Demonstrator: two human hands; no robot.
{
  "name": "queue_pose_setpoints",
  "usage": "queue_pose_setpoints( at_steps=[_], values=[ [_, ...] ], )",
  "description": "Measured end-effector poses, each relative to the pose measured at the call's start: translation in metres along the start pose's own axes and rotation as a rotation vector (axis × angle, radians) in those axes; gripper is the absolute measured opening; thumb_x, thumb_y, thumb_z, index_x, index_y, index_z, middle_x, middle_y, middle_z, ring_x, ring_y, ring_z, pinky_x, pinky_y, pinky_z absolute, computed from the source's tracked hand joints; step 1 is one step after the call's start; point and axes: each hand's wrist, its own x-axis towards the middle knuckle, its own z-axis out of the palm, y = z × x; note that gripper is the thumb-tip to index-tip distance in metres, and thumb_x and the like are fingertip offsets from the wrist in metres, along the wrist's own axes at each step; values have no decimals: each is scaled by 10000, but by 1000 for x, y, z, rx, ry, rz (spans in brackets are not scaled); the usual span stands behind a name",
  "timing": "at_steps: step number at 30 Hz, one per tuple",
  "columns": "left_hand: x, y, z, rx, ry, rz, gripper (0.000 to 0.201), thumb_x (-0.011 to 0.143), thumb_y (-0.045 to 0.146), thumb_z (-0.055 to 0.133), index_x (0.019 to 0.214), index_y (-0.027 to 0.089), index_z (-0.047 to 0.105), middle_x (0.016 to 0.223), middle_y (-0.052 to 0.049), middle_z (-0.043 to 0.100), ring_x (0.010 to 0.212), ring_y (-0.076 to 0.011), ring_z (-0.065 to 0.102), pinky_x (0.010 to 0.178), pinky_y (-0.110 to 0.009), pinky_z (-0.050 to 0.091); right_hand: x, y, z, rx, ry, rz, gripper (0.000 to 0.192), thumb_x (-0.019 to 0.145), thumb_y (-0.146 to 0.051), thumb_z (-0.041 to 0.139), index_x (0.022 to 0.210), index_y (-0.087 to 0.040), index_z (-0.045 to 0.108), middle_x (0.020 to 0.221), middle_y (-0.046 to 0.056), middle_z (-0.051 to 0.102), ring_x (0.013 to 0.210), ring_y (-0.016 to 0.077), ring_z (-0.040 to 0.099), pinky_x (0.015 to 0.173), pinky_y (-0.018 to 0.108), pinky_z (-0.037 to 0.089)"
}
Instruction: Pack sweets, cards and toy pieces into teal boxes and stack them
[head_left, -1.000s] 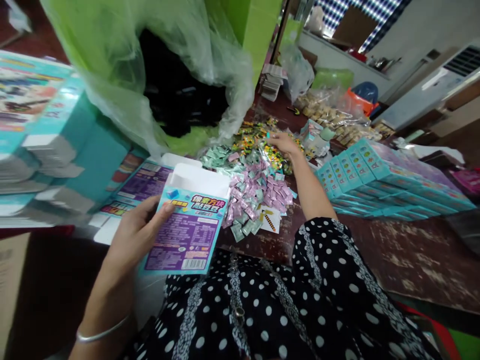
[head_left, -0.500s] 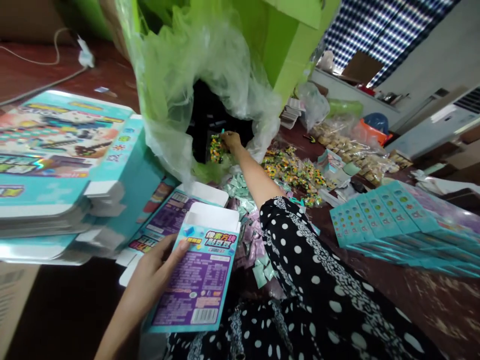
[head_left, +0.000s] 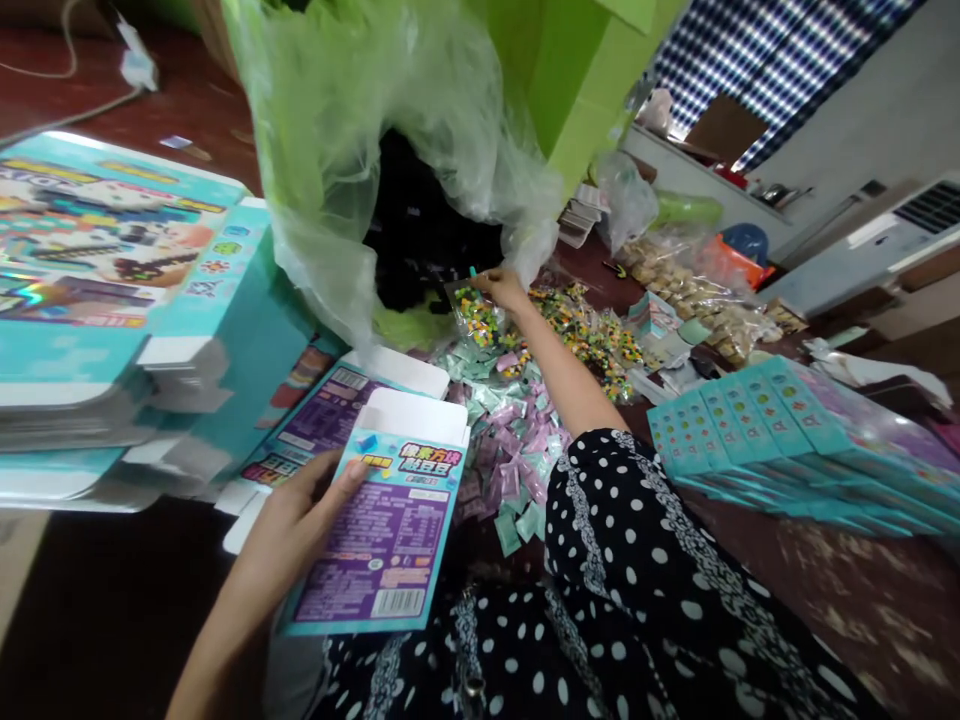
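My left hand (head_left: 304, 515) grips a teal and purple cardboard box (head_left: 390, 530) by its left side, thumb on the printed face. The box's white flap stands up at the far end. My right hand (head_left: 501, 287) pinches the top of a clear packet of colourful beads (head_left: 478, 318), which hangs in front of the dark mouth of a plastic-lined green carton (head_left: 581, 110). Below that hand lies a heap of small pink and green sachets (head_left: 510, 440). More bead packets (head_left: 592, 340) are piled just to its right.
Flat teal boxes (head_left: 67, 370) are stacked at the left, and another purple-backed box (head_left: 315, 430) lies beside the held one. Rows of filled-out teal boxes (head_left: 772, 430) stand at the right. Bagged goods (head_left: 690, 290) lie farther back, and a cable with a white plug (head_left: 139, 62) is at upper left.
My right hand has come out from the carton's mouth, moving right and slightly toward me with the bead packet. The left hand still holds the box, and the whole view has shifted a little.
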Motion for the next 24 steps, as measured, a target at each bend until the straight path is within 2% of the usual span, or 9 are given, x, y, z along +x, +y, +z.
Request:
queue_pose_setpoints(
  at_steps=[4,7,9,11,14,18,22,24],
  values=[
    [-2,15,3,39,49,51,756,874,959,598,951,237,809,878,-94,836,801,-356,768,671,-400,603,-43,-22,-68,-27,-95,-128,388,929,-358,934,755,-172,641,591,-66,516,555,80,438,545,215,424],
    [-3,25,12,30,71,126,715,879,926,632,939,239,818,899,-100,842,805,-350,761,653,-391,585,-82,-42,-113,-38,-189,-222,441,944,-430,934,746,-180,629,561,-74,490,515,73,428,500,204,415],
    [-2,30,22,2,67,174,689,883,895,666,980,234,835,937,-105,846,824,-339,759,665,-383,583,-112,-53,-134,-48,-257,-274,486,925,-487,951,734,-184,622,547,-76,488,499,69,427,478,197,392],
    [-1,35,35,-32,56,217,648,905,859,687,981,232,833,923,-95,829,812,-311,737,659,-367,567,-143,-60,-145,-51,-322,-307,497,895,-525,974,758,-180,643,567,-69,518,508,66,453,480,192,396],
    [-1,43,59,-117,24,271,591,944,809,703,957,226,805,866,-72,783,768,-265,687,636,-341,536,-187,-62,-145,-20,-336,-297,499,888,-557,974,796,-175,666,588,-66,526,532,68,480,494,187,421],
    [-9,54,90,-186,19,332,567,973,758,705,1054,204,795,915,-71,796,800,-251,695,697,-338,564,-236,-51,-124,54,-225,-242,503,936,-612,915,823,-185,675,602,-65,508,551,80,480,509,201,449],
    [-21,62,111,-240,69,360,579,985,722,706,1148,170,777,1061,-110,831,943,-280,753,805,-358,618,-270,-43,-108,60,-143,-227,487,976,-629,865,860,-194,679,649,-50,541,576,93,507,522,218,461],
    [-25,64,118,-276,73,359,604,981,724,722,1183,156,771,1115,-131,833,993,-289,765,839,-366,626,-280,-45,-109,17,-162,-250,458,991,-590,857,852,-196,672,658,-48,551,569,91,500,510,220,437]
  ],
)
